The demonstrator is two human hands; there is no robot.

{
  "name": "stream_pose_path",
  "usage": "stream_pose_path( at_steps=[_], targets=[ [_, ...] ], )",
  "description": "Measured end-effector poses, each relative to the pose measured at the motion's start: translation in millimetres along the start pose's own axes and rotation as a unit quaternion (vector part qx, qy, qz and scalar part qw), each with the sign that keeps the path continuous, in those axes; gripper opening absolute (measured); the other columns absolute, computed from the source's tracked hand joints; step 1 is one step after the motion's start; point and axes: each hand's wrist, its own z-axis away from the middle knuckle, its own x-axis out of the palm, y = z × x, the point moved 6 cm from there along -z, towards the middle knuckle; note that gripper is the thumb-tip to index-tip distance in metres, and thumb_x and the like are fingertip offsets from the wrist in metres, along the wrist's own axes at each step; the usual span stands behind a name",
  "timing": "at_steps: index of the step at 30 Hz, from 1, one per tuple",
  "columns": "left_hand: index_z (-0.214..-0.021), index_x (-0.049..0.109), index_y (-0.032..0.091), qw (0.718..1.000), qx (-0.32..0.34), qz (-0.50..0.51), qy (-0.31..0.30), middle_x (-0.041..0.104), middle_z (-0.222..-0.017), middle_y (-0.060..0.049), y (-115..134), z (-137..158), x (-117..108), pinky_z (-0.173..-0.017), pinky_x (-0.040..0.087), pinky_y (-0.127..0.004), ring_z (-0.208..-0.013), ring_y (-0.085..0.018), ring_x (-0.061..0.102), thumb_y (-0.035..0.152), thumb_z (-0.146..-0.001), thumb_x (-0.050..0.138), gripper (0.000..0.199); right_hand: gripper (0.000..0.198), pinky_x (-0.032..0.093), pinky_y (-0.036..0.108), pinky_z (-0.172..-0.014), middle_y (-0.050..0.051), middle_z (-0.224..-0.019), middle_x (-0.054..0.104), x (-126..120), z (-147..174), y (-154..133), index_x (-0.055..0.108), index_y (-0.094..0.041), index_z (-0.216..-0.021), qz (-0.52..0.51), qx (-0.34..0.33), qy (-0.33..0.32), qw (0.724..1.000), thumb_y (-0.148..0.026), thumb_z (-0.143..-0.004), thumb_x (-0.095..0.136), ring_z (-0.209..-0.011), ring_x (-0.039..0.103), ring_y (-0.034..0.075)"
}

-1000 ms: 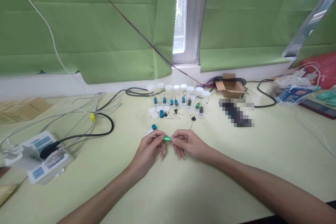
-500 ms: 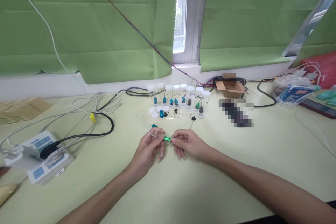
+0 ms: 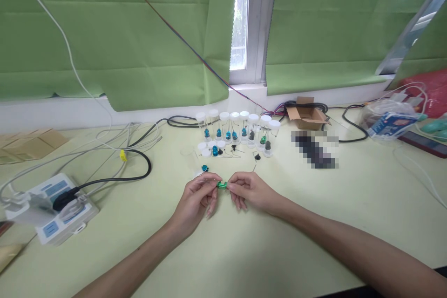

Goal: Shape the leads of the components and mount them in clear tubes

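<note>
A small shiny green spool-shaped part (image 3: 222, 186) is held level between my two hands above the table. My left hand (image 3: 199, 195) pinches its left end between thumb and fingertips, and a thin metal wire sticks out over that hand to the left. On the other end, my right hand (image 3: 249, 189) closes with thumb and forefinger, its other fingers curled below. Just beyond my left hand lies a blue part (image 3: 205, 168), near a clear tube (image 3: 188, 154) on its side. Further back are another blue part (image 3: 215, 151), white caps (image 3: 206, 152) and a black piece (image 3: 257, 157) on the tabletop.
Several clear vials (image 3: 243, 125) with white lids stand in a row at the back, holding blue, green and dark parts. A cardboard box (image 3: 307, 116) sits behind to the right. At left are a power strip (image 3: 57, 209) and tangled cables (image 3: 115, 149); a plastic bag (image 3: 391, 118) lies far right.
My left hand has shifted and turned slightly around the green part's left end, uncovering more of the blue part behind it. My right hand has stayed almost still.
</note>
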Motion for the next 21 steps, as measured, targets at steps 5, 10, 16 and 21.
stream_pose_path(
  at_steps=[5,10,16,21],
  targets=[
    [-0.087,0.068,0.016,0.999,0.003,0.029,-0.022,0.058,-0.058,0.001,5.0,1.3,3.7,-0.037,0.039,-0.021,-0.041,-0.010,0.050,0.029,-0.083,0.068,0.014,0.037,0.042,0.023,-0.042,-0.001,-0.060,0.060,0.0,-0.2,2.2,0.059,-0.015,-0.081,0.006,0.002,-0.001,1.000,-0.051,-0.086,0.063,-0.044,0.055,0.011],
    [-0.082,0.070,0.012,0.998,0.002,0.055,-0.033,0.059,-0.057,-0.002,5.5,-0.2,4.2,-0.038,0.040,-0.023,-0.041,-0.013,0.052,0.046,-0.088,0.059,0.036,0.033,0.042,0.022,-0.042,-0.002,-0.060,0.060,0.4,0.0,5.9,0.058,-0.016,-0.081,0.012,0.004,-0.002,1.000,-0.048,-0.086,0.063,-0.044,0.055,0.010],
    [-0.073,0.070,0.012,0.997,-0.021,0.069,-0.028,0.060,-0.053,-0.003,1.1,-2.2,2.4,-0.037,0.039,-0.023,-0.038,-0.013,0.053,0.053,-0.088,0.055,0.047,0.029,0.042,0.022,-0.043,-0.002,-0.061,0.060,1.6,1.7,4.8,0.059,-0.016,-0.082,0.028,0.008,-0.007,1.000,-0.044,-0.088,0.063,-0.045,0.054,0.010],
    [-0.070,0.070,0.011,0.998,-0.014,0.051,-0.021,0.059,-0.051,-0.002,2.7,-1.4,2.3,-0.037,0.038,-0.023,-0.037,-0.013,0.052,0.052,-0.088,0.056,0.047,0.026,0.043,0.022,-0.045,-0.002,-0.061,0.060,1.8,2.9,4.7,0.060,-0.017,-0.084,0.042,0.007,-0.011,0.999,-0.042,-0.089,0.061,-0.047,0.055,0.010]
  ],
)
